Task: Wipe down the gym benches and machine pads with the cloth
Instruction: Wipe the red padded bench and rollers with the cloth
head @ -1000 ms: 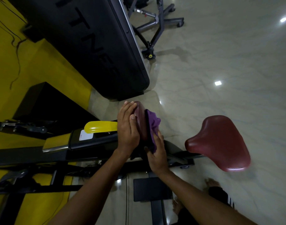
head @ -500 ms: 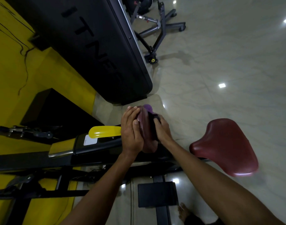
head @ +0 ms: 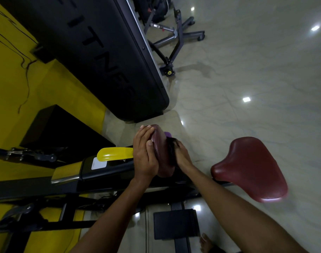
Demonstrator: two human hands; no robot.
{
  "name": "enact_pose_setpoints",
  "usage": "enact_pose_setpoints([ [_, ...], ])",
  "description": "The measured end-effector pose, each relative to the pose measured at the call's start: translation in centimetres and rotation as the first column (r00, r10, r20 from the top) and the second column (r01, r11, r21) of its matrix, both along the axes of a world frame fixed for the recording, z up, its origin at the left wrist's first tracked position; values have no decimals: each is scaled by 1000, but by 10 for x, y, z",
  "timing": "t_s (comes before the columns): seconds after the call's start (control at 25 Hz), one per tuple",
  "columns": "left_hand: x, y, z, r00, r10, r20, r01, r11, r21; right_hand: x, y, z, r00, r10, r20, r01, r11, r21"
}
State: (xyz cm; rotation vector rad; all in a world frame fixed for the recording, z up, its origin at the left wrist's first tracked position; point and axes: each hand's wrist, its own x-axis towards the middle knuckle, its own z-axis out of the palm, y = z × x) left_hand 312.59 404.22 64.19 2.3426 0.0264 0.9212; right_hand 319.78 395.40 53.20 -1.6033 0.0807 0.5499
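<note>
A small maroon pad (head: 162, 154) stands edge-on on the black machine frame (head: 105, 179). My left hand (head: 144, 154) lies flat against the pad's left face, fingers straight, thumb along its edge. My right hand (head: 182, 157) presses on the pad's right face, over a purple cloth (head: 167, 134). Only a small tip of the cloth shows above the fingers; the rest is hidden behind the pad. A larger maroon saddle-shaped seat (head: 251, 168) stands to the right.
A big black machine housing (head: 105, 52) fills the upper left, against a yellow wall (head: 8, 73). A yellow lever (head: 116, 153) sticks out left of the pad. A grey bench frame (head: 174, 42) stands on the pale tiled floor (head: 256, 70). A black footplate (head: 175, 224) lies below, with a bare foot (head: 206, 242) beside it.
My right hand slid up the pad's right face with the cloth, so most of the purple cloth went out of sight. The left hand stayed flat on the pad.
</note>
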Motion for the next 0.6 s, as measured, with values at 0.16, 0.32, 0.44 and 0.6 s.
enact_pose_setpoints([
  [0.16, 0, 1, -1, 1000, 4, -3, -4, 1000, 25, 9, -2, 51, 955, -2, 298, -59, 979, 197],
  [0.32, 1, 2, 0, 1000, 25, -13, -24, 998, 61, 8, 9, 13, 982, -79, 169, 44, 978, 202],
  [0.44, 0, 0, 3, 998, 58, -31, -55, 995, 83, 5, 2, -23, 997, 67, -48, -64, 996, 66],
  [0.6, -3, 1, 13, 986, 111, -126, -86, 978, 188, 1, -6, -21, 992, 108, -68, -108, 994, 0],
])
